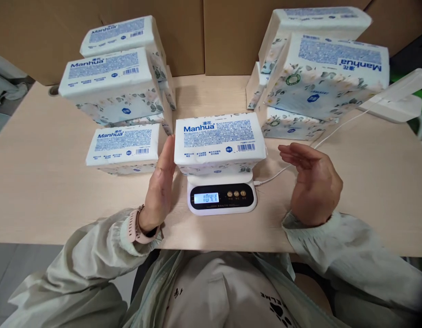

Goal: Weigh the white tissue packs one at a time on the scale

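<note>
1. Tissue pack (pixel 220 141), white with blue "Manhua" lettering, sits crosswise on top of a small white scale (pixel 221 209), hiding most of its platform.
2. The scale's display (pixel 206 198) is lit and shows 104 and a further digit (that last one is hard to read); three round buttons (pixel 236 194) sit to its right.
3. Left hand (pixel 160 187) stands on edge at the pack's left end, fingers straight and together, palm turned inward; it grips nothing, and whether the fingertips touch the wrapper I cannot tell.
4. Right hand (pixel 316 184) is apart from the pack's right end, fingers together and slightly bent (thumb out of sight), holding nothing.
5. A white cable (pixel 275 176) runs from the scale's right side, up past the right hand.
6. Just left of the left hand, a single pack (pixel 125 145) lies on the pale wooden table (pixel 70 205).
7. Behind it rises a left stack (pixel 108 86) of similar packs; across the table is a right stack (pixel 328 75), its front top pack showing the brand name upside down.
8. Brown cardboard (pixel 183 38) stands along the back, and a pink watch strap (pixel 133 226) circles the left wrist.
</note>
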A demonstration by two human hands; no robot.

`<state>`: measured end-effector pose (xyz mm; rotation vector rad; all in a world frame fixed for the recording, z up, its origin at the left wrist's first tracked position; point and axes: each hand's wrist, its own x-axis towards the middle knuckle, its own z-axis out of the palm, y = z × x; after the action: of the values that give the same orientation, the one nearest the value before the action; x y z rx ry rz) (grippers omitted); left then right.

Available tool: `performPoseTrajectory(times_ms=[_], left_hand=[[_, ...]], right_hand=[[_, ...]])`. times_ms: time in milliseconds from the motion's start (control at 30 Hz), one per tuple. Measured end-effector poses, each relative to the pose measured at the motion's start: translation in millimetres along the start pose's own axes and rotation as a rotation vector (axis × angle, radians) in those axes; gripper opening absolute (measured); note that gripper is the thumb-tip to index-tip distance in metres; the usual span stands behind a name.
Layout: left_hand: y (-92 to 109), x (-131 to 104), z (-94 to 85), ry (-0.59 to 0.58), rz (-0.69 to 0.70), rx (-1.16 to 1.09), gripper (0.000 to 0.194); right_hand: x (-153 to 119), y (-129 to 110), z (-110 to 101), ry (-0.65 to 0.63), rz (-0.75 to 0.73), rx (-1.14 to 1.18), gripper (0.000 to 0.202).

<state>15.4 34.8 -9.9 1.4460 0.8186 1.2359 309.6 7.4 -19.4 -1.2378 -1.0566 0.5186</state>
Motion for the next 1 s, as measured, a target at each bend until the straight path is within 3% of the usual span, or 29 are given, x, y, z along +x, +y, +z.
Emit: performPoseTrajectory(times_ms=[200,367,667,1000], left_hand=[[-6.8,0.7,-5.4,-0.014,0.046,0.044,0.07],[-18.8,0.9,-10.8,0.015,0.039,0.085,0.075],[-23.0,0.6,-5.6,0.024,0.092,0.07,0.075],[-20.4,-2.2,-5.2,0.032,0.131,0.127,0.072]], right_hand=[[5.8,10.0,-1.2,0.024,-0.062,0.027,0.044],[7.7,20.8,-3.1,-0.012,-0.145,-0.102,0.051],[8.3,19.6,-0.1,0.026,-0.134,-0.107,0.06],[0.8,11.0,-4.8,-0.086,-0.225,-0.133,0.041]])
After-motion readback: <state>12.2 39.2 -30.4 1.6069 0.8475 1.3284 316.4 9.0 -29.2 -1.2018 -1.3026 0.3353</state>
